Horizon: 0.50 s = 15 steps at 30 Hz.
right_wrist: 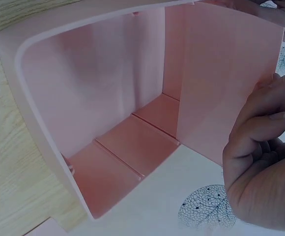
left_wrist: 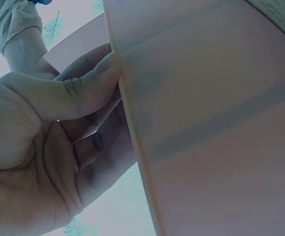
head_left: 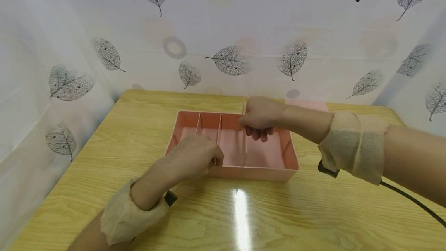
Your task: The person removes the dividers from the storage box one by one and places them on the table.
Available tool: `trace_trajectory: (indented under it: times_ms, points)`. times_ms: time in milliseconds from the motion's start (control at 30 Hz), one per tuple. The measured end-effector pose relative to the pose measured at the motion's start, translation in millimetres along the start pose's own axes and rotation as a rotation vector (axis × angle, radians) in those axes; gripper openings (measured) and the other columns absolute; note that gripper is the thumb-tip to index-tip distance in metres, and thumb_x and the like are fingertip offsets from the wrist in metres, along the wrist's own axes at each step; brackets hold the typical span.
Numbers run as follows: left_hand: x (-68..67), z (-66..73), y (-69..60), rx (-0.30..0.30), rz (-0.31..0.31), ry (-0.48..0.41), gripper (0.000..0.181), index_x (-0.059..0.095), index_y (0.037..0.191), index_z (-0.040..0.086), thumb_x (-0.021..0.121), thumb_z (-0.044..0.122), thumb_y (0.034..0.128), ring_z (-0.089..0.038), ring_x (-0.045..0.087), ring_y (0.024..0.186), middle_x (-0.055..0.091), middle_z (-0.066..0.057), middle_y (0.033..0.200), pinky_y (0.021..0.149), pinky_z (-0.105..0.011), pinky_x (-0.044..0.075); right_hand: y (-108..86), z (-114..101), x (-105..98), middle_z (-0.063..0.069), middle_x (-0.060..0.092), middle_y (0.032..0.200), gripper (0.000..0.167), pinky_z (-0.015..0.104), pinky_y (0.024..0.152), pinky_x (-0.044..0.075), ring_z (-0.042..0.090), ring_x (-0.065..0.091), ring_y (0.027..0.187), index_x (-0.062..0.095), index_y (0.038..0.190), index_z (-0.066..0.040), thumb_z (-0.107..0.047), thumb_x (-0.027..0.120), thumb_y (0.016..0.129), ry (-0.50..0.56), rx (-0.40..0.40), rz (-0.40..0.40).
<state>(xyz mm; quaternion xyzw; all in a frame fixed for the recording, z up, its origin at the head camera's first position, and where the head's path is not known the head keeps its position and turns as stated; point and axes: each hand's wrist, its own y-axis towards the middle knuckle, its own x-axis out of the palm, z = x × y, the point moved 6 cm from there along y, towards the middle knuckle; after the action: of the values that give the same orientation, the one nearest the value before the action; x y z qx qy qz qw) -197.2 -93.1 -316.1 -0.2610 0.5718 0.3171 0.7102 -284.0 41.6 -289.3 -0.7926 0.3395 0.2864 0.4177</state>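
Note:
A pink divided box (head_left: 258, 174) lies open-topped on the table. With thumb outside and fingers inside, my left hand (head_left: 193, 156) pinches the rim of its near wall; the left wrist view shows the thumb (left_wrist: 86, 93) against the wall's edge (left_wrist: 145, 172). My right hand (head_left: 261, 117) is over the box's far side and grips a thin pink divider (right_wrist: 231, 73). That divider's far end rises above the far rim. Curled fingers (right_wrist: 265, 123) lie at its edge in the right wrist view; the thumb's contact is hidden. Another divider (head_left: 219, 127) stands to its left.
One more divider (head_left: 198, 123) stands farther left in the box. A flat pink piece (head_left: 306, 105) lies at the back edge of the wooden table (head_left: 139, 119), behind the right forearm. A leaf-print curtain (head_left: 244, 22) surrounds the table. A black cable (head_left: 414, 200) trails from the right wrist.

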Motion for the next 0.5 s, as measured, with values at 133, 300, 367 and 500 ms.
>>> trace_trajectory:
  times_ms: [133,300,367,500]
  points:
    - [0.2,0.3,0.3,-0.004,-0.002,-0.003,0.028,0.077,0.077,0.017,0.069,-0.009,0.0766,-0.006,0.055,0.066,0.066,0.01,0.072,0.06,-0.022,0.048,-7.6,-4,-12,0.001,0.057,0.05,0.032,0.022,0.041,0.042,0.012,0.057,0.04,0.068,0.067,-0.003,-0.017,0.049,0.089,-0.003,-0.008,0.027]
    - [0.5,0.6,0.8,-0.005,0.001,-0.015,0.028,0.077,0.078,0.017,0.068,-0.009,0.0771,-0.006,0.056,0.068,0.067,0.009,0.073,0.062,-0.022,0.049,-18.4,-7,-29,0.001,0.056,0.049,0.032,0.022,0.041,0.044,0.012,0.055,0.04,0.067,0.069,-0.001,-0.018,0.05,0.09,0.054,0.003,0.059]
    - [0.3,0.8,0.9,0.001,0.008,-0.012,0.028,0.077,0.078,0.017,0.068,-0.009,0.0769,-0.006,0.057,0.068,0.067,0.009,0.073,0.062,-0.022,0.049,-23.1,-7,-37,0.001,0.055,0.05,0.031,0.023,0.042,0.045,0.012,0.055,0.041,0.067,0.07,-0.001,-0.019,0.051,0.091,0.082,0.008,0.071]
    - [-0.8,0.8,0.7,0.009,0.017,-0.003,0.029,0.077,0.077,0.018,0.068,-0.01,0.0757,-0.007,0.057,0.068,0.067,0.01,0.072,0.062,-0.022,0.049,-32.0,-5,-55,-0.001,0.046,0.048,0.03,0.023,0.044,0.04,0.014,0.054,0.044,0.065,0.073,0.0,-0.02,0.051,0.092,0.124,0.011,0.083]
